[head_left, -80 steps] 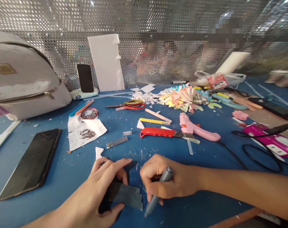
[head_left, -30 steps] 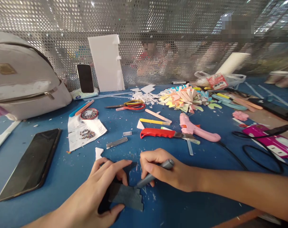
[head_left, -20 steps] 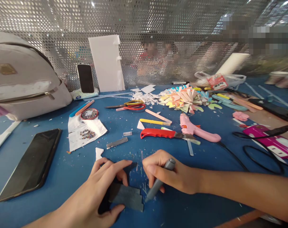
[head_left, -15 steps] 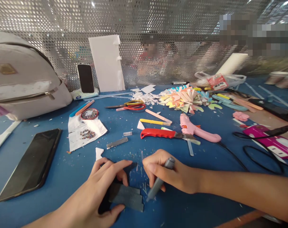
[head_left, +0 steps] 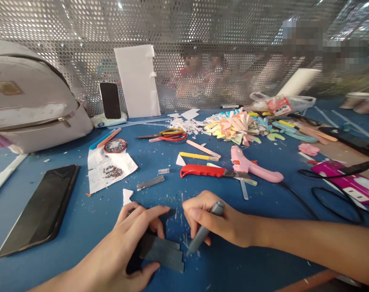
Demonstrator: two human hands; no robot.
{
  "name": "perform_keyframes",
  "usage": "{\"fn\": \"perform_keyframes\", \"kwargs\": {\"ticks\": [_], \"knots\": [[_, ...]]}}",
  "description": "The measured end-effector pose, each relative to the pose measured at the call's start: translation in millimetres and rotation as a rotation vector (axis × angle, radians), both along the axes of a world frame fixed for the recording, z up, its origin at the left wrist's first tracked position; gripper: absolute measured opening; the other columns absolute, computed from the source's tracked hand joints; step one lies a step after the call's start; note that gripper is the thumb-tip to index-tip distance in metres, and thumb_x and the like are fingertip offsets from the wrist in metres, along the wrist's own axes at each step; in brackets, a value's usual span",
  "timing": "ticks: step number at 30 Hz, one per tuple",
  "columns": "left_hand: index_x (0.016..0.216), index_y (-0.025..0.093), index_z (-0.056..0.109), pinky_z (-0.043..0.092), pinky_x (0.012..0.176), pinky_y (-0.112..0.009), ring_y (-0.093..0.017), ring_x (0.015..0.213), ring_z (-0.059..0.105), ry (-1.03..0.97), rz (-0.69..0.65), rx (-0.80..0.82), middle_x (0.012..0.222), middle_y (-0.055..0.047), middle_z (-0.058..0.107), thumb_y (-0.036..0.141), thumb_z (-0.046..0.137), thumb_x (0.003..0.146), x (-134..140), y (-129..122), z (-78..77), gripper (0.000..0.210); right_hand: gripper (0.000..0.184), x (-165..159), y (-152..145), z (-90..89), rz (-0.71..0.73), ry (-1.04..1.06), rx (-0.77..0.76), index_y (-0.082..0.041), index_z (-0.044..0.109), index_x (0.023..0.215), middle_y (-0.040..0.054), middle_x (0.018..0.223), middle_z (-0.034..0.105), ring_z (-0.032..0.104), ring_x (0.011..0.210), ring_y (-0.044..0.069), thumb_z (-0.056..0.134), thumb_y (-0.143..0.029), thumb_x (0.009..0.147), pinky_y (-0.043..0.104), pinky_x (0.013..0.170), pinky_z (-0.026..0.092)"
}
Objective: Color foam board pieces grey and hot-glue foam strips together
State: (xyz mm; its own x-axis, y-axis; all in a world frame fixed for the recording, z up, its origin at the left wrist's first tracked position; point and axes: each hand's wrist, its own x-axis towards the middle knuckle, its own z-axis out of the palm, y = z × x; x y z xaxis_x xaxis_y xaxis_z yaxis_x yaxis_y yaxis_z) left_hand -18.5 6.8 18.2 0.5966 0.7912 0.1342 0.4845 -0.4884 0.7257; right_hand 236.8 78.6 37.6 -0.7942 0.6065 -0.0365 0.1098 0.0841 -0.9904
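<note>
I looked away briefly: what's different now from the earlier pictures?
The right hand carried the gray pen to the far edge of the dark strip, then back toward the person and rightward, beside the strip. It kept its hold. The left hand and the strip stayed put.

Moderate, diffuse light covers the matte blue tabletop (head_left: 90,231), paler at the left and dimmer toward the lower right. Soft, dark shadows pool beneath the bare left hand (head_left: 126,233) and bare right hand (head_left: 229,225). Small white glints dot the perforated silver metal mesh (head_left: 202,24), sharpest at upper right. The flat black smartphone (head_left: 41,211) carries a dull reflection. Pixel blocks veil patches behind the mesh; the far right edge looks stretched and smeared.
</note>
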Motion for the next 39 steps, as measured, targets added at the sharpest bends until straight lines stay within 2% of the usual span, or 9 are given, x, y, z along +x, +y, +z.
{"fn": "perform_keyframes", "kwargs": {"ticks": [3,13,25,39], "knots": [[0.149,0.037,0.021,0.036,0.106,-0.041,-0.020,0.103,0.055,0.008,-0.004,-0.001,0.112,0.001,0.062,0.003,0.051,0.078,0.1,0.2,0.4,0.084,0.056,-0.4,0.2,1.2,-0.034,-0.004,0.017,-0.013,0.062,0.069,-0.0003,0.063,0.054,0.055,0.052,0.011,0.050,-0.058,0.100,0.023,0.052,0.041],[0.149,0.036,0.022,0.034,0.106,-0.040,-0.020,0.104,0.056,-0.004,0.004,0.002,0.111,0.002,0.062,0.004,0.052,0.082,0.0,0.4,-2.4,0.080,0.058,-0.2,-0.8,-1.5,0.008,-0.002,0.007,-0.012,0.061,0.067,0.0004,0.061,0.054,0.052,0.048,0.009,0.049,-0.057,0.100,0.022,0.049,0.039],[0.151,0.033,0.025,0.032,0.104,-0.041,-0.020,0.100,0.054,-0.061,-0.019,0.034,0.109,0.001,0.062,0.006,0.050,0.082,-0.8,1.2,-8.0,0.078,0.056,0.0,-0.6,-1.9,-0.029,0.012,0.007,-0.012,0.060,0.067,0.0002,0.064,0.052,0.051,0.050,0.009,0.046,-0.054,0.102,0.022,0.050,0.039],[0.150,0.034,0.026,0.033,0.103,-0.040,-0.020,0.100,0.054,-0.051,0.002,0.031,0.109,0.002,0.062,0.005,0.051,0.082,-0.7,0.5,-6.8,0.078,0.055,-1.1,0.7,-2.2,-0.037,0.022,0.023,-0.012,0.061,0.067,0.0006,0.067,0.053,0.053,0.052,0.009,0.046,-0.052,0.102,0.022,0.052,0.041]]}}
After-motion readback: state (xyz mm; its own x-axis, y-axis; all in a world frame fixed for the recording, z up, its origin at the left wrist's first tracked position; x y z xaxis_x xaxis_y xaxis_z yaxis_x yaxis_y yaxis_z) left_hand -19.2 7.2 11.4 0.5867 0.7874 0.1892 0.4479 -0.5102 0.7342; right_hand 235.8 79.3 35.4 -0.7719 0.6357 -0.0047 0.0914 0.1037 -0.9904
